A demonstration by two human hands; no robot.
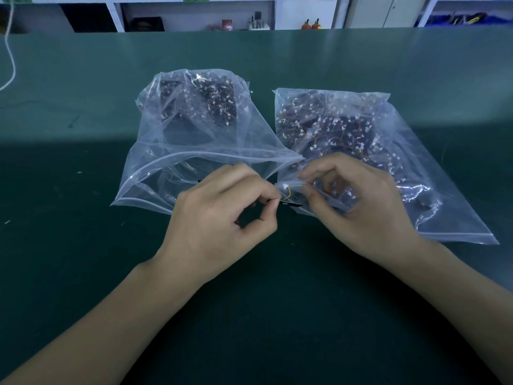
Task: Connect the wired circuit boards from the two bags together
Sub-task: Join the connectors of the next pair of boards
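Observation:
Two clear zip bags lie side by side on the green table. The left bag (194, 129) gapes open toward me, and the right bag (361, 140) lies flat. Both hold several dark circuit boards with thin wires and white connectors. In front of the bags, my left hand (222, 218) pinches a small dark board (290, 203) between thumb and forefinger. My right hand (358, 201) pinches a white connector (284, 187) with a yellow wire at the mouth of the right bag. The two hands are nearly touching.
The green table (83, 245) stretches wide on every side of the bags. A white cord (11, 56) hangs at the far left. Shelves with small items (258, 22) stand beyond the table's far edge.

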